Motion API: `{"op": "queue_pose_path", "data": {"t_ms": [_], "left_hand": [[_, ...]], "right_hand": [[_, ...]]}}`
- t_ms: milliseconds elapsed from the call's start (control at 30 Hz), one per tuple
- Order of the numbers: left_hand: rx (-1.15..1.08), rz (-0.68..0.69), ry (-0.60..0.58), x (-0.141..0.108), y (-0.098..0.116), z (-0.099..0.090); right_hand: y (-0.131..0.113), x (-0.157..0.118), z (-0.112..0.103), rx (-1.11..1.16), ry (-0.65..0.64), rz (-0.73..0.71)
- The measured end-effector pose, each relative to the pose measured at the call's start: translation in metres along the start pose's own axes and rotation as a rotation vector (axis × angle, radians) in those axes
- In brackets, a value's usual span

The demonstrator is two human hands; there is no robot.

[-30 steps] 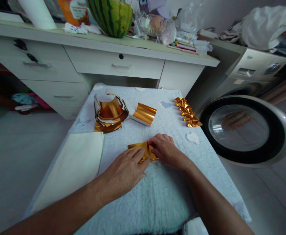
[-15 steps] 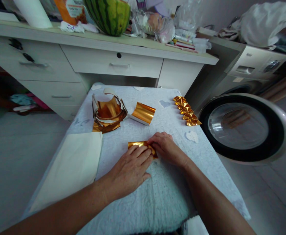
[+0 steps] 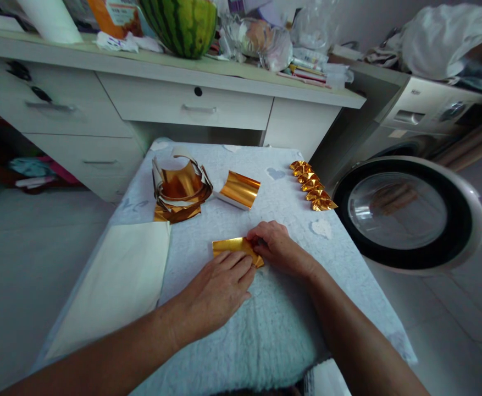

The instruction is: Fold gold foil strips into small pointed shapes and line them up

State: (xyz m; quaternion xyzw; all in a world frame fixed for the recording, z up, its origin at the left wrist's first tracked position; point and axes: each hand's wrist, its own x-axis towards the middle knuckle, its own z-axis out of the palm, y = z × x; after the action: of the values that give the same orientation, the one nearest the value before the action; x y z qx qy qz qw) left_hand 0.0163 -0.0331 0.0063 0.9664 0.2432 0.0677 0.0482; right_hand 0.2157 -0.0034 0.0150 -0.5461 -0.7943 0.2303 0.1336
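A sheet of gold foil paper (image 3: 232, 245) lies on the cloth-covered table in front of me. My left hand (image 3: 220, 286) rests flat over its near edge, fingers stretched out. At the sheet's right end, my right hand (image 3: 277, 246) has its fingers bent together on the paper's corner. The right fingertips are partly hidden. Beyond the hands sits a curled gold sheet (image 3: 241, 188) with a white underside. Left of that is a loose bundle of curled gold and white sheets (image 3: 183, 187). A row of folded gold foil pieces (image 3: 312, 186) lies at the table's right edge.
A pale folded cloth or paper (image 3: 112, 286) covers the table's left side. Behind stands a white drawer cabinet (image 3: 199, 107) bearing a cut watermelon (image 3: 178, 25) and bags. To the right, a washing machine's open door (image 3: 408, 214) stands close to the table (image 3: 282, 214).
The gold sheet under my hands now lies flatter, with more of its surface showing. My left hand has slid slightly toward me and left. The whole view has shifted a little.
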Motion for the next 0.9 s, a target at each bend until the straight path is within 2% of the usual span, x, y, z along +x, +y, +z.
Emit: {"op": "queue_pose_path", "data": {"t_ms": [233,667,900], "left_hand": [[-0.082,-0.032,-0.036,-0.001,-0.001,-0.003],[-0.138,-0.077,-0.036,-0.002,-0.001,-0.003],[-0.086,-0.051,-0.049,-0.004,0.003,-0.004]], "right_hand": [[-0.001,-0.007,-0.012,-0.014,-0.112,-0.064],[0.003,-0.012,-0.015,0.002,-0.141,-0.137],[0.004,-0.012,-0.017,0.002,-0.168,-0.125]]}}
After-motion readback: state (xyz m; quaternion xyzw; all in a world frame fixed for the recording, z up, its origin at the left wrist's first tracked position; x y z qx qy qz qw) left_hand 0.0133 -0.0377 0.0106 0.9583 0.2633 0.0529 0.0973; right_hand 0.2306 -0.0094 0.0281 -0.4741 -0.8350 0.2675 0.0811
